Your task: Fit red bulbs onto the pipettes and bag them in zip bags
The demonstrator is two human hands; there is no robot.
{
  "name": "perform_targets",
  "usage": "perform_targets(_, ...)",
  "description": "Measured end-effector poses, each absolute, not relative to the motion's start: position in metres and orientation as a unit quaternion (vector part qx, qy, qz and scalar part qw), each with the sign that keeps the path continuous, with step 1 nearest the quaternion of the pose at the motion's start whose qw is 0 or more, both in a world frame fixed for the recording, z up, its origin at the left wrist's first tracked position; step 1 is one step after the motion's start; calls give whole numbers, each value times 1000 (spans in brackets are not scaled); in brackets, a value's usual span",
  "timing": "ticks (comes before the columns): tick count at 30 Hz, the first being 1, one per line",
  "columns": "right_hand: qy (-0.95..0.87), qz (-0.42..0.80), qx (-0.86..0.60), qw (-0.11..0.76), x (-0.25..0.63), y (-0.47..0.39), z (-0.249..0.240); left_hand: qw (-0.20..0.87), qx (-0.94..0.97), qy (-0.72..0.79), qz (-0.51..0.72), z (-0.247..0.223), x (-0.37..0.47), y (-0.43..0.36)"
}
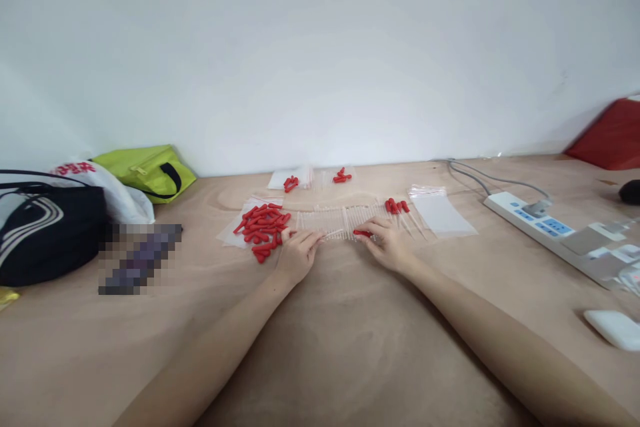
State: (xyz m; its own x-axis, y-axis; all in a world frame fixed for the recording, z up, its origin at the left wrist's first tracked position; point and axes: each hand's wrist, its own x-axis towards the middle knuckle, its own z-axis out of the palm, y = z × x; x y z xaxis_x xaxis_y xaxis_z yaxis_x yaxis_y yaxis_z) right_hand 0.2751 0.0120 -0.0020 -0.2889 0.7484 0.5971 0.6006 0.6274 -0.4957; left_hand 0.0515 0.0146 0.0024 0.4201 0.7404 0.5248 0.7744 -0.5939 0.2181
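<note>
My left hand (299, 252) has its fingertips together on what looks like a thin pale stick (334, 234), low over the near edge of the row of clear sticks (323, 220). My right hand (391, 245) has its fingers closed on a red piece (363, 233), just right of that stick. The piece should be nearly weightless and slightly soft, perhaps rubbery; I'd grip it by its sides, leaving the end facing the stick free. The stick is probably stiff but slim enough to bend or roll, so a light pinch close to its tip suits it (smooth plastic, I'd guess, and a little slippery). More red pieces (263, 221) lie heaped to the left.
</note>
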Motion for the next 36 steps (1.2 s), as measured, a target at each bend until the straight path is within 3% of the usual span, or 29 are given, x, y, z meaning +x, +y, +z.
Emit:
perform_targets(24, -795, 164, -379, 443, 259, 4, -11, 53, -879, -401, -252, 0, 51, 12)
perform_targets(36, -807, 143, -344, 459, 261, 3, -15, 56, -904, -363, -219, -3, 50, 14)
